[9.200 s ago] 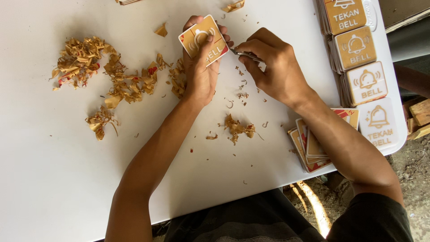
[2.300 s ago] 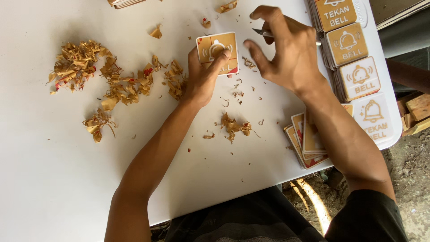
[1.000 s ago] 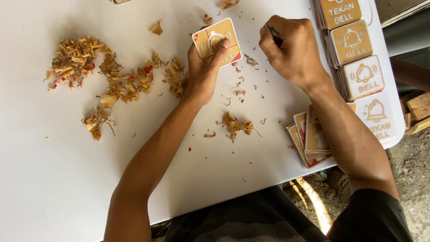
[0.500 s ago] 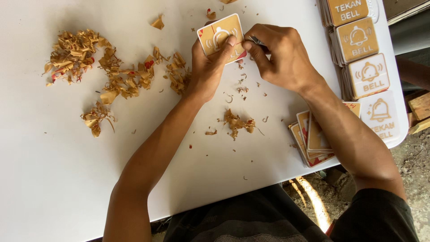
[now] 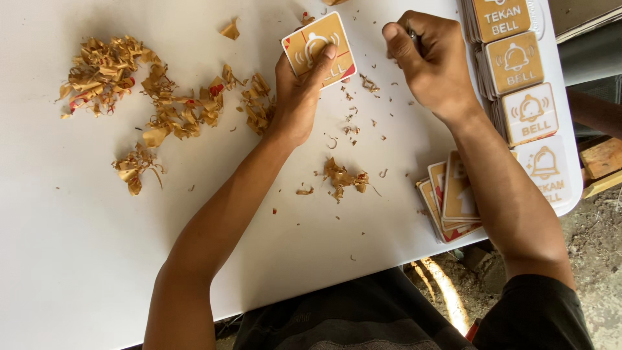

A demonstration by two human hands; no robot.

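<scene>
My left hand (image 5: 299,91) holds a small square gold-and-white sign plate (image 5: 319,50) with a bell symbol, tilted just above the white table (image 5: 84,253); my thumb lies across its face. My right hand (image 5: 431,59) is closed around a thin dark tool (image 5: 412,35), only its tip showing above my fist, to the right of the plate and apart from it.
Curled gold and red peelings (image 5: 155,107) lie in heaps at the left, a smaller clump (image 5: 342,176) sits near the middle. Rows of finished bell signs (image 5: 518,61) line the right edge. A fanned stack of plates (image 5: 453,201) sits by my right forearm. Ground shows beyond the table's right edge.
My right hand, which met the plate half a second ago, has pulled away to the right and upward. The left hand has kept hold of the plate.
</scene>
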